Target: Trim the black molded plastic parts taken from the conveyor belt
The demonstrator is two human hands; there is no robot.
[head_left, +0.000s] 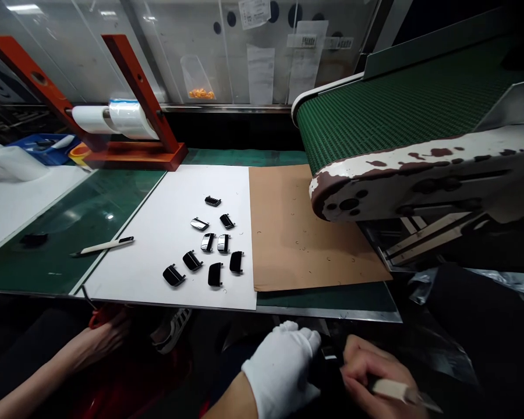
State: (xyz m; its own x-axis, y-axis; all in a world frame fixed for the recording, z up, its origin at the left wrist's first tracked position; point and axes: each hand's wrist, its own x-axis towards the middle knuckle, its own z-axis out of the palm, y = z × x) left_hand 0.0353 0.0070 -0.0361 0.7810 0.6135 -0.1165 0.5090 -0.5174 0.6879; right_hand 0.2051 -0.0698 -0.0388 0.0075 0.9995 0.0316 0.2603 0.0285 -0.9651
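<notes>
My left hand (283, 366), in a white glove, is at the lower middle, below the table's front edge. Its fingers are closed on a small glossy black plastic part (329, 352), mostly lost against the dark background. Close by on the right, my bare right hand (375, 372) grips a craft knife (390, 390) with a pale handle; its working end is hidden by the fingers. Several similar black plastic parts (215, 274) with small pegs lie on the white sheet (152, 198) beyond my hands.
Brown cardboard (305, 250) with small scraps lies under the green conveyor's (402, 110) end. A pale pen-like cutter (105, 247) rests left, before an orange roll stand (135, 154). At lower left, another person's hand (100, 337) holds a red-handled tool (96, 317).
</notes>
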